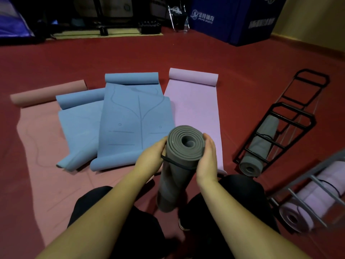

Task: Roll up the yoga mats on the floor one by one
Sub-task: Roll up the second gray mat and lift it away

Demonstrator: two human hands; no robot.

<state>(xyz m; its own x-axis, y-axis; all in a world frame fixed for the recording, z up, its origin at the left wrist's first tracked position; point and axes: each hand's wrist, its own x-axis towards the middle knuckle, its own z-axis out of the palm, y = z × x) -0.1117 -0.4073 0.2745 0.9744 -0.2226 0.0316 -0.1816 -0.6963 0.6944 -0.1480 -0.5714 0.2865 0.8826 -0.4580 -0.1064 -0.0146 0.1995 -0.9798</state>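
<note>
- A rolled grey mat (179, 165) is held upright between the person's knees, its spiral end facing the camera and its lower end near the floor (242, 58).
- A thin black elastic band (179, 164) is seen wrapped around the grey roll just below its top end.
- The left hand (151, 157) is placed on the left side of the roll; its fingers are curled round the mat at the level of the band.
- The right hand (207, 157) is pressed flat against the right side of the roll, fingers straight and together, thumb tip at the upper rim.
- Four mats are laid on the red floor ahead, each only partly unrolled with a rolled end at the far side.
- A pink mat (37, 146) is found at the far left, extending toward the near edge of the floor area in view.
- A blue mat (80, 128) is laid over the pink one, its near corner curled up.
- A second blue mat with printed lines (134, 118) overlaps the first blue mat on its right.
- A lilac mat (197, 109) lies just beside it, partly hidden behind the grey roll and right hand.
- At the right, a black wire rack (291, 113) lies on the floor with a rolled grey mat (261, 144) inside it.
- Nearer the lower right corner, a grey rack (315, 186) is seen holding a rolled lilac mat (309, 199).
- Dark blue padded blocks (233, 17) stand at the far edge of the floor.
</note>
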